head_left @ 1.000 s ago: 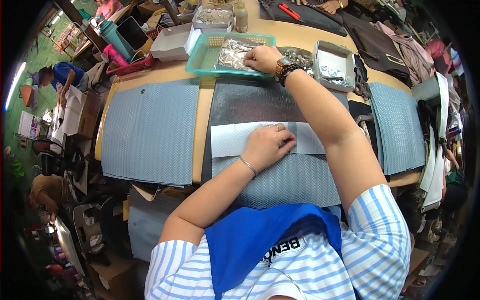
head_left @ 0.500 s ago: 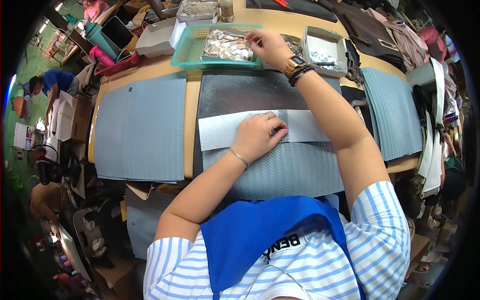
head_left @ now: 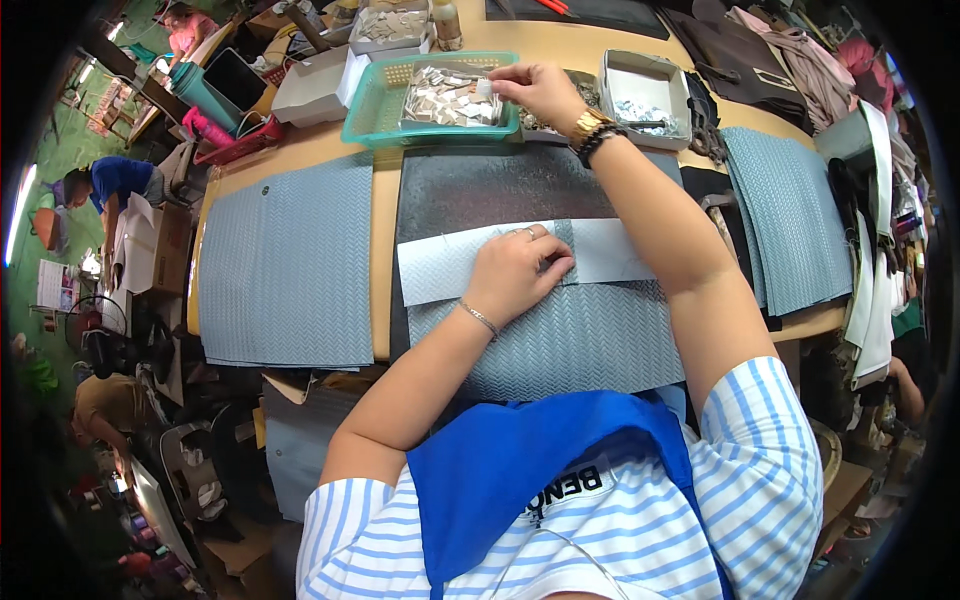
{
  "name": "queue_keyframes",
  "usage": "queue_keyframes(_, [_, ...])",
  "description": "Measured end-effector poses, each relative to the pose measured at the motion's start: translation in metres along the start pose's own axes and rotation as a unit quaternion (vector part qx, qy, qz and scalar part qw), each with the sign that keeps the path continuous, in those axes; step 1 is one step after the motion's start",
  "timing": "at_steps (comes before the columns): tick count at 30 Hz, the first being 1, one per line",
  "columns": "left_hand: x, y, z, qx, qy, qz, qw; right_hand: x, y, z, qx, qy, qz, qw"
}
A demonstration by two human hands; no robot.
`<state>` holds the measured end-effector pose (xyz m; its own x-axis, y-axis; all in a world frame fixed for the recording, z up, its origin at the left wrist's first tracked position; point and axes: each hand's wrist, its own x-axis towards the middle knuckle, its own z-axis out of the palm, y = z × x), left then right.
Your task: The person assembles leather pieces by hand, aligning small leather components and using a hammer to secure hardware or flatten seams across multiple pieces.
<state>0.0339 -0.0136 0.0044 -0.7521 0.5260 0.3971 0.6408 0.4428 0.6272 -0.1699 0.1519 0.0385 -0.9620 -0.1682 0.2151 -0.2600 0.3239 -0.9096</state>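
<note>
From my remote seat I am watching the right hand (head_left: 548,97) hovering over the right end of the green tray (head_left: 385,98); a second ago its fingers were reaching into the pile of small pieces (head_left: 445,100). Now thumb and forefinger are pinching what is looking like one small white piece (head_left: 484,89), held just above the rest, so I am judging that the picking-out is done. The piece is showing flat, pale and roughly square; its edges are partly hiding behind the fingertips.

The left hand (head_left: 512,272) is staying on the white strip (head_left: 435,268), fingers curling, thumb and forefinger nearly meeting beside a darker grey band (head_left: 566,232) crossing it; I cannot tell whether they are gripping anything. The strip is lying along the far part of a grey herringbone sheet (head_left: 600,345), faintly textured; whether it is a folded flap, I cannot tell. Beneath, a black board (head_left: 500,180) is showing, with a left stack of grey sheets (head_left: 290,270) and a right stack (head_left: 785,220) flanking it.
</note>
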Motion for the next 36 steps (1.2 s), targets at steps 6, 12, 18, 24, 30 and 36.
queue_keyframes(6, [-0.007, -0.003, -0.003, -0.001, 0.000, -0.022, 1.000, -0.110, -0.048, -0.019, 0.104, -0.080, 0.028, 0.991])
queue_keyframes(12, [-0.004, -0.002, -0.004, -0.127, -0.028, -0.122, 0.984, -0.227, -0.040, -0.034, 0.071, -0.101, 0.113, 0.986])
queue_keyframes(18, [-0.003, -0.004, -0.002, -0.181, -0.047, -0.153, 0.970, -0.242, -0.029, -0.022, 0.002, -0.082, 0.074, 0.994])
queue_keyframes(24, [-0.004, -0.003, 0.000, -0.164, -0.030, -0.142, 0.976, -0.242, -0.016, -0.020, -0.004, -0.053, 0.052, 0.997])
queue_keyframes(30, [-0.004, -0.003, -0.001, -0.157, -0.033, -0.157, 0.975, -0.243, -0.018, -0.022, 0.022, -0.072, 0.076, 0.994])
queue_keyframes(36, [-0.004, -0.002, -0.001, -0.140, -0.031, -0.167, 0.976, -0.241, -0.015, -0.019, 0.030, -0.067, 0.074, 0.995])
